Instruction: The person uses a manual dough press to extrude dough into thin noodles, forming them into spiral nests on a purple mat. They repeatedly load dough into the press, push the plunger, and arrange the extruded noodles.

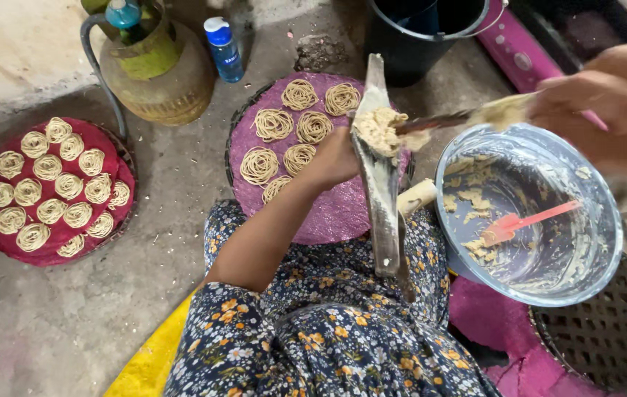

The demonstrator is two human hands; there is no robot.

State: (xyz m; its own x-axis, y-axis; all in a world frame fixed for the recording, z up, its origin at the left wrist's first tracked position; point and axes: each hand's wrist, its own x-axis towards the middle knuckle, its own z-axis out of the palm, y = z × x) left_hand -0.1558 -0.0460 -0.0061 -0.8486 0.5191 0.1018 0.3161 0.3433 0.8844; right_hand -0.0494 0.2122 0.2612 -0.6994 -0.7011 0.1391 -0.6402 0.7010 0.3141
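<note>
Head view, looking down from above the seated person.

Hands, two. The left hand (339,158) is closed around the upper part of a long metal press (379,198), a narrow, dull grey trough dusted with flour, held nearly upright over the lap. The right hand (611,103) is closed on the handle of a dough-smeared spoon (445,119), whose tip rests in the lump of dough (378,131) heaped at the press's open top.

Dough lump, one: pale beige, coarse and crumbly.

Bowl, one (592,287): round, shiny steel, walls streaked with dough remnants; it sits just right of the press. Inside lies one red plastic spatula (530,220).

Trays, two with noodle coils. The purple-cloth tray (328,213) in front of the knees carries seven coils (313,126) (thin strands wound into flat round nests); its near half is bare cloth. The red-cloth tray (56,254) at far left carries about fifteen coils (49,167), closely packed.

Woven basket tray, one (614,338): dark lattice, lower right, partly over pink cloth.

Gas cylinder, one (155,77): squat, rusty brown, with green top. Beside it, one small blue-capped bottle (224,48).

Bucket, one (423,29): dark, with wire handle, beyond the purple tray.

Floor: rough grey concrete. Floral dark-blue dress (328,331) covers the lap.
</note>
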